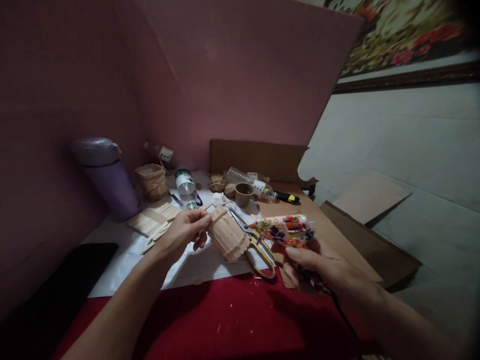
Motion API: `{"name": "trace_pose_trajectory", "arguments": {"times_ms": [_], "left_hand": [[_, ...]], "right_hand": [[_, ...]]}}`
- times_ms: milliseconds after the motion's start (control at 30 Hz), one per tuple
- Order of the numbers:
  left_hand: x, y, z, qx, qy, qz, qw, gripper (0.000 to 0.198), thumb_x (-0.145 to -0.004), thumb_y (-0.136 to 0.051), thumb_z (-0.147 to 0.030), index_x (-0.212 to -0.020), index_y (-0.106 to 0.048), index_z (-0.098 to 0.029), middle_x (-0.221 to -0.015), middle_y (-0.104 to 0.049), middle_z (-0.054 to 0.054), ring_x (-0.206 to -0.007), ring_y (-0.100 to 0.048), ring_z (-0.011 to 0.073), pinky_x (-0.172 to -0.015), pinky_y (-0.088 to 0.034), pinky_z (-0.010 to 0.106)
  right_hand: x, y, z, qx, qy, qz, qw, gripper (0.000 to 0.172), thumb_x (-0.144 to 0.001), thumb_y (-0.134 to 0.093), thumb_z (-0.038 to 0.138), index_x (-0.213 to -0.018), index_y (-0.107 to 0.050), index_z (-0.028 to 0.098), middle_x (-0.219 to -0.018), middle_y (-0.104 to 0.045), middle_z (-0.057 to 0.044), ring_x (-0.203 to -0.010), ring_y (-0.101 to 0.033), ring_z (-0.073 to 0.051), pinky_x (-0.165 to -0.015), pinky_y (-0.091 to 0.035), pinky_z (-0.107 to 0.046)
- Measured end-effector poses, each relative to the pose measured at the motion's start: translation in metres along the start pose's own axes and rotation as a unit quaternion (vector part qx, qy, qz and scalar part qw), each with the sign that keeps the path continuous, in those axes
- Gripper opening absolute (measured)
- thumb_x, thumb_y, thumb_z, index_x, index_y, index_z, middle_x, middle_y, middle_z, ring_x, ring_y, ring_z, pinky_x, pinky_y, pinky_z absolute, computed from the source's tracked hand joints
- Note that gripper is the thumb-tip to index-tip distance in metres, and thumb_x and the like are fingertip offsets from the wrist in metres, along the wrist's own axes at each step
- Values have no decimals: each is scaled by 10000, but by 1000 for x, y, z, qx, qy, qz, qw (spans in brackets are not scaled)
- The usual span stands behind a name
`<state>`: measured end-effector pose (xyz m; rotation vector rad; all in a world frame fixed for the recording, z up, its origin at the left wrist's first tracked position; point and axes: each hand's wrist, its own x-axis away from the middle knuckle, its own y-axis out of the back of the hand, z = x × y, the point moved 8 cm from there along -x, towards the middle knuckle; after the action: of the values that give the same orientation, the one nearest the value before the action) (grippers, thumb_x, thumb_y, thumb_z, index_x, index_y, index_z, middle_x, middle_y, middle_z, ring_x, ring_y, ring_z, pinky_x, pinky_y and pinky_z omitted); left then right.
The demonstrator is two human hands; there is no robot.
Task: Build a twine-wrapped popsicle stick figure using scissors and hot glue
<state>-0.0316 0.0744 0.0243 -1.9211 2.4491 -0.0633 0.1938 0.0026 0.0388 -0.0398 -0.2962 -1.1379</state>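
Note:
My left hand (185,230) pinches the upper left edge of a small basket-like piece made of wooden craft sticks (228,235), held tilted above the table. Strips run across both of its ends. My right hand (309,262) is wrapped round the handle of a glue gun (283,231) with a colourful floral pattern, a small red light showing on it. Its orange nozzle points left at the wooden piece, a short gap away. Yellow-and-grey scissors (264,262) lie behind and under the two, partly covered.
Craft sticks (150,218) lie at left near a woven pot (152,181) and a purple bottle (108,180). Farther back are a clear jar (185,184), twine (216,183), a brown cup (244,194), a plastic bottle (240,176) and a black-yellow cutter (287,197). Cardboard (333,230) covers the right.

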Motion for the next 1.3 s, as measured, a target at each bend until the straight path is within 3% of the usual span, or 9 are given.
{"name": "trace_pose_trajectory", "arguments": {"times_ms": [200,400,667,967,1300], "left_hand": [[1,-5,-3,-16,-27,28,999,327,-807,-610,-442,-703,-559,-136,-558,-548,-9,-382,-442,56,-338,-263,165],[3,-7,0,-16,-20,36,999,321,-806,-615,-448,-769,-592,-131,-600,-562,-6,-385,-431,52,-335,-281,168],[3,-6,-1,-18,-16,30,999,317,-789,-627,-449,-727,-585,-141,-534,-495,-39,-377,-378,45,-334,-240,165],[3,-4,-2,-15,-13,23,1000,291,-806,-619,-414,-740,-585,-133,-555,-518,-26,-366,-325,25,-335,-186,165],[3,-7,-6,-16,-11,22,1000,320,-776,-638,-436,-710,-580,-128,-533,-495,-30,-364,-318,28,-333,-183,169]], "right_hand": [[-18,-23,4,23,-36,3,999,365,-823,-580,505,-676,-519,176,-523,-505,34,-430,-404,-73,-397,-305,-185],[-24,-22,11,60,-39,-24,997,360,-841,-563,491,-666,-505,181,-529,-516,34,-427,-397,-73,-398,-297,-193],[-26,-28,22,82,-40,0,996,424,-821,-550,533,-581,-458,195,-440,-449,46,-382,-358,-71,-371,-268,-201],[-28,-27,21,116,-44,5,992,416,-825,-541,552,-631,-478,189,-474,-467,44,-379,-365,-67,-355,-269,-192],[-27,-34,37,126,-40,10,991,413,-826,-546,514,-587,-450,191,-465,-461,43,-396,-371,-65,-363,-276,-191]]}}
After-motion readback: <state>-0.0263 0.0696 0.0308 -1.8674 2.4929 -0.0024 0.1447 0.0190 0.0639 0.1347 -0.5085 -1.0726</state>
